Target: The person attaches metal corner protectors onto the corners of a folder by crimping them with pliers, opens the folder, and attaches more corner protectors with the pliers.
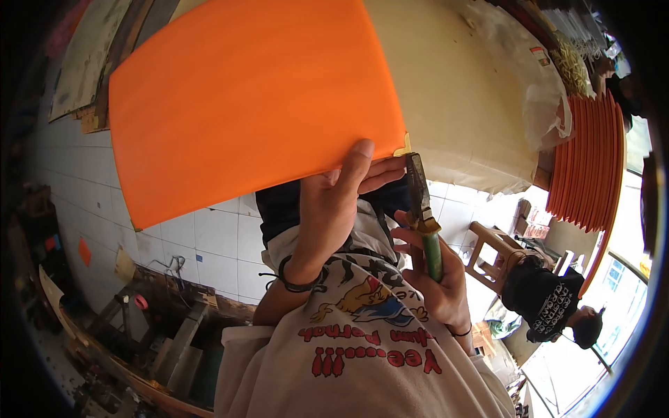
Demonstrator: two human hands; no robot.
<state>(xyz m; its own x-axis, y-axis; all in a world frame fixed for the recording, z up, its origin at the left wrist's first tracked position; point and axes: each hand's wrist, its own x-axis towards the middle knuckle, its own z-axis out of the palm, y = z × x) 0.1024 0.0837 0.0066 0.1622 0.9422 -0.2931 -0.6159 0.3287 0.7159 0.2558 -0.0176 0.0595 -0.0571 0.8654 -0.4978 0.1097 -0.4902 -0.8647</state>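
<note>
A large orange folder with a smooth surface fills the upper part of the view. My left hand grips its near edge, thumb on top and fingers underneath. A gold metal corner piece sits on the folder's near right corner, and another small one shows at the near left corner. In my right hand is a pair of pliers with green handles and dark jaws. The jaws are right beside the gold corner; whether they touch it I cannot tell.
A tan-covered table lies beyond the folder, with a clear plastic bag on it. A stack of orange folders stands at the right. Nearby are a wooden stool and a person in a black shirt. Wooden framing stands lower left.
</note>
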